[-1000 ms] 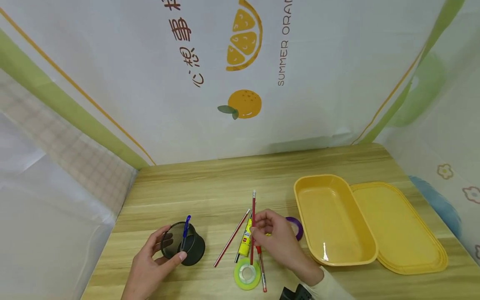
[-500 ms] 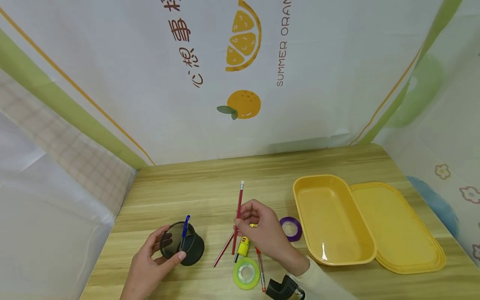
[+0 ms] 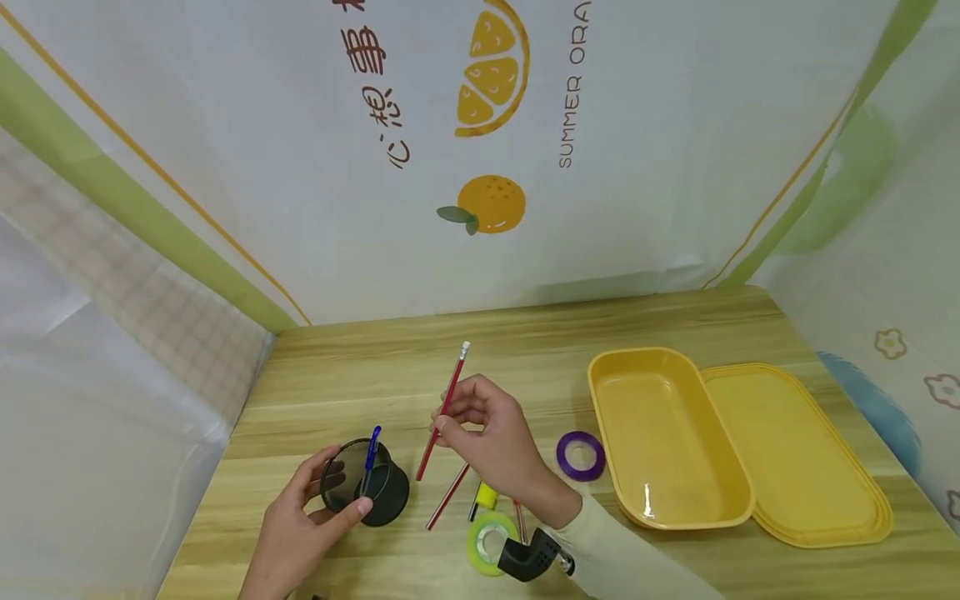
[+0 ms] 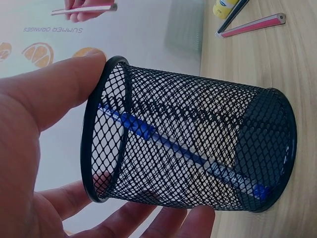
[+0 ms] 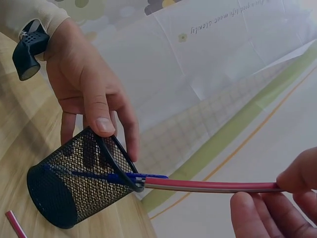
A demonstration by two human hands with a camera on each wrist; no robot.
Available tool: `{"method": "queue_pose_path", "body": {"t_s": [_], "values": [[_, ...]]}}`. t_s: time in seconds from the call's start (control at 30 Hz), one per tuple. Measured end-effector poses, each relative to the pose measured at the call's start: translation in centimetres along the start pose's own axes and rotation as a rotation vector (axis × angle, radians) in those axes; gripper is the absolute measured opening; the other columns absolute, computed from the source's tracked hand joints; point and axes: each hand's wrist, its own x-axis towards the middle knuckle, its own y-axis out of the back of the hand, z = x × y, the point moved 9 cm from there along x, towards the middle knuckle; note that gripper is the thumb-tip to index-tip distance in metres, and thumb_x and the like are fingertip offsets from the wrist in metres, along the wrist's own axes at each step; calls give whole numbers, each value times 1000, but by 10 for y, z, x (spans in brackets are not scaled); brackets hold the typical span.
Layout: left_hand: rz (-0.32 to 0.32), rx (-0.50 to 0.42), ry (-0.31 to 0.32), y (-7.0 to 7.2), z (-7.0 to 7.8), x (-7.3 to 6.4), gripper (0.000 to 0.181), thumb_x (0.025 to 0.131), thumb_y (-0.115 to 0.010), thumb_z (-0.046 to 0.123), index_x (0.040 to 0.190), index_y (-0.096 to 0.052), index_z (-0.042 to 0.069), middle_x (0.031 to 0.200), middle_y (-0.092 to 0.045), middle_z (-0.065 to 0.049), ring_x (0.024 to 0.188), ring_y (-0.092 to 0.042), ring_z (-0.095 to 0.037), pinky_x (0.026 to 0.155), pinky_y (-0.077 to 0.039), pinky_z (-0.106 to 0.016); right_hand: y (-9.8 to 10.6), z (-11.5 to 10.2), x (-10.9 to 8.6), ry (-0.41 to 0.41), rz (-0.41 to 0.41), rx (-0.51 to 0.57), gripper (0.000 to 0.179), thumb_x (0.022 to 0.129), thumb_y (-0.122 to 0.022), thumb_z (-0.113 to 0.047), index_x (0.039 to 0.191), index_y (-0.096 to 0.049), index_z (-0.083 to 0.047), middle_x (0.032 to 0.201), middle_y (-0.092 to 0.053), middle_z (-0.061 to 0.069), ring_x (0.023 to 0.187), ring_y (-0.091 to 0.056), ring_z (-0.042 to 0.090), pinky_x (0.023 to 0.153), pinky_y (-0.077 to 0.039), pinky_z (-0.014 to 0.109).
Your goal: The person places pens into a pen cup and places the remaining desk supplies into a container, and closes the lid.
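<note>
My left hand [image 3: 296, 521] holds a black mesh pencil cup [image 3: 392, 498], thumb at the rim and fingers along its side. A blue pen [image 4: 183, 154] leans inside the cup, its top sticking out past the rim. Between thumb and fingers, my right hand [image 3: 495, 433] pinches a red pencil [image 3: 456, 379] with a white eraser at its upper end. The pencil's lower end is to the right of the cup and overlaps the cup's rim in the right wrist view. Another red pencil [image 3: 448, 498] lies on the table below the right hand.
Near the right forearm lie a partly hidden yellow tube [image 3: 487, 496], a green tape roll [image 3: 480, 542] and a red pen [image 3: 521, 518]. A purple tape roll [image 3: 564, 457] is beside a yellow box [image 3: 742, 508]. Its flat yellow lid [image 3: 817, 467] lies to the right.
My right hand has carried the red pencil left and away from me, from over the tape and tube toward the cup. The pencil now slants more. My left hand and the cup stay put.
</note>
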Motion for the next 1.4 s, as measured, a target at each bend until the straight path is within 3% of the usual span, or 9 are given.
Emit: {"method": "queue_pose_path", "body": {"t_s": [0.2,0.47,0.77,1.03,1.4], "values": [[6,4,-6,0,0,0,84,86,-90,40,156,-47,24,143,-62,-18,129,-62,-34,82,-58,-19,-11,5,8,-6,-9,31,18,99,-68,2,115,-60,2,109,-70,24,95,-74,19,84,-65,50],[14,21,-26,0,2,-1,85,86,-89,43,157,-46,23,143,-63,-18,128,-63,-34,85,-62,-27,-23,9,14,0,-27,54,19,99,-68,1,117,-61,4,111,-70,27,101,-75,34,83,-66,41],[5,9,-15,-1,3,0,85,86,-89,42,157,-46,23,148,-60,-17,129,-63,-35,84,-60,-22,-40,24,19,-2,-64,16,18,99,-69,-1,116,-63,0,110,-71,26,95,-73,13,82,-65,31],[6,5,-6,-2,3,1,84,87,-89,40,157,-45,24,148,-60,-17,130,-63,-34,83,-58,-19,-52,34,20,54,-92,-111,16,99,-70,-4,114,-65,0,106,-74,16,95,-71,6,80,-62,22],[13,11,3,-2,1,0,84,87,-89,39,157,-45,25,141,-65,-15,123,-65,-24,82,-58,-17,-57,48,18,27,-110,-163,15,99,-71,-8,114,-69,-5,105,-75,6,95,-69,1,81,-62,21]]}}
